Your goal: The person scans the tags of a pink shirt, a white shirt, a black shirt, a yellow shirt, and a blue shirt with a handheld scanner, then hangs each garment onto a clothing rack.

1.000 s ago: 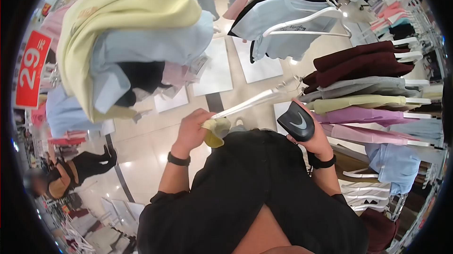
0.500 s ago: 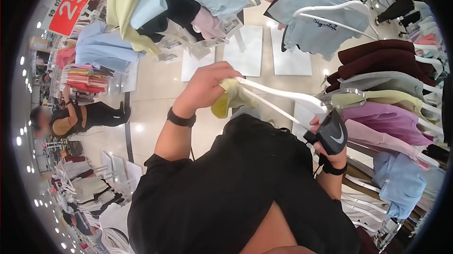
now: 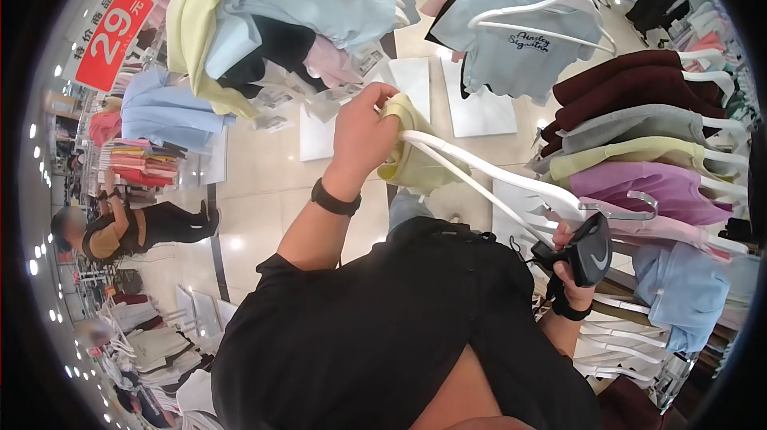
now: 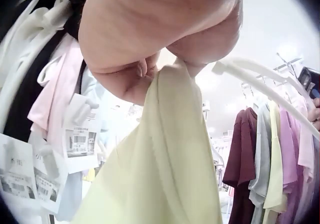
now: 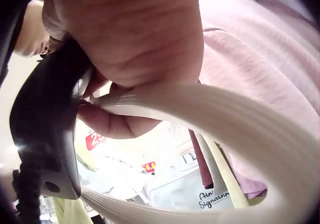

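My left hand [image 3: 366, 130] pinches a pale yellow garment [image 3: 427, 166] beside one end of a white hanger [image 3: 499, 166]. In the left wrist view, folds of the yellow cloth [image 4: 167, 134] hang below the left hand [image 4: 160, 24]. The right hand [image 3: 569, 262] grips the hanger's hook end, its metal hook pointing right. A black device with a grey check-shaped mark [image 3: 590, 250] covers part of that hand. In the right wrist view, fingers of the right hand [image 5: 130, 39] curl round the white hanger [image 5: 200, 106], and the black device [image 5: 47, 119] lies alongside.
Shirts on hangers [image 3: 647, 182] line the right side; a light blue printed shirt [image 3: 531, 51] hangs beyond. Yellow and blue clothes [image 3: 319, 11] hang at upper left near a red price sign [image 3: 114, 39]. Another person [image 3: 120, 230] is at the far left.
Since half a second ago, the left hand has moved up and right, and more of the yellow garment shows spread below it. The right hand and hanger's hook have shifted right and down.
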Demonstrator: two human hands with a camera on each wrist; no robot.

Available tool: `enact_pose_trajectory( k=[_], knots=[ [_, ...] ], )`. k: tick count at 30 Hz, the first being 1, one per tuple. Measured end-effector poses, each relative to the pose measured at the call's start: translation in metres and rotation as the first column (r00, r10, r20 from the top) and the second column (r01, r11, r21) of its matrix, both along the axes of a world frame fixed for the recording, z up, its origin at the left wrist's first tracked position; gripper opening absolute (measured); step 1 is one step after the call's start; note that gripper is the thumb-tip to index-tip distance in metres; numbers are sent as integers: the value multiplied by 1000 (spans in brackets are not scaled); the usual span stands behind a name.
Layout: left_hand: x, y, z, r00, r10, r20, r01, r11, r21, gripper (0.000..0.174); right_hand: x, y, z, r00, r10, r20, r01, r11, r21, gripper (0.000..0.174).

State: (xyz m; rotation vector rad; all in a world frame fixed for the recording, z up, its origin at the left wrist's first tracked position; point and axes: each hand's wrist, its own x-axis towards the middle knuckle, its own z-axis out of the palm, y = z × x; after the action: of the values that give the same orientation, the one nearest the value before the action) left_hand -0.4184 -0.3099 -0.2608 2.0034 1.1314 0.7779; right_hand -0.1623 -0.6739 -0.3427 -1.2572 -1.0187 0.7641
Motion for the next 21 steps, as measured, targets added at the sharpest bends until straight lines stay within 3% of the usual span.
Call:
enact_pose_trajectory(
  k=[3, 4, 7, 8, 9, 10, 11, 12, 13, 15, 16, 17, 18, 19, 21],
  knots=[
    [14, -5, -1, 998, -65, 15, 63, 989, 132, 29, -3, 0, -4, 994, -12, 107, 16, 999, -37, 77],
    [19, -8, 0, 996, -92, 18, 87, 979, 182, 29, -10, 3, -6, 992, -8, -128, 12, 999, 33, 79],
    [36, -24, 17, 988, -150, -29, 152, 961, 231, 28, -22, 15, 4, 986, -22, -164, 28, 999, 35, 78],
    [41, -30, 25, 983, -175, -62, 184, 960, 210, 27, -28, 21, 8, 965, 3, -261, 7, 999, 36, 77],
    [46, -38, 34, 975, -201, -94, 216, 958, 190, 27, -26, 24, 10, 996, 4, 92, 1, 999, -53, 77],
    [51, -45, 41, 965, -229, -125, 248, 954, 167, 27, -24, 29, 14, 901, 11, 435, 42, 993, -112, 78],
    [56, -54, 48, 950, -277, -148, 304, 929, 212, 26, -33, 36, 15, 932, -13, 363, 46, 995, -84, 78],
    [61, -63, 54, 931, -322, -172, 358, 898, 255, 26, -37, 43, 17, 788, -6, 616, 63, 995, -72, 76],
    [65, -72, 59, 909, -366, -198, 411, 862, 296, 26, -42, 50, 21, 729, -7, 685, 68, 996, -62, 70],
    [66, -88, 68, 851, -473, -228, 521, 814, 256, 32, -52, 63, 30, 917, 9, 399, 47, 990, -132, 59],
    [65, -94, 72, 836, -512, -198, 548, 790, 274, 35, -53, 68, 33, 950, 11, 312, 38, 988, -149, 54],
    [63, -98, 79, 819, -549, -169, 573, 766, 292, 37, -52, 68, 30, 945, 19, 326, 28, 990, -140, 60],
    [57, -99, 93, 766, -597, -239, 635, 761, 135, 46, -50, 62, 20, 872, -34, 488, 80, 994, -74, 59],
    [51, -94, 98, 769, -596, -231, 639, 718, 275, 49, -48, 56, 15, 770, -94, 631, 122, 993, -2, 58],
    [43, -81, 103, 769, -604, -210, 608, 588, 534, 54, -40, 46, 17, 817, -104, 568, 113, 993, 20, 58]
  ],
)
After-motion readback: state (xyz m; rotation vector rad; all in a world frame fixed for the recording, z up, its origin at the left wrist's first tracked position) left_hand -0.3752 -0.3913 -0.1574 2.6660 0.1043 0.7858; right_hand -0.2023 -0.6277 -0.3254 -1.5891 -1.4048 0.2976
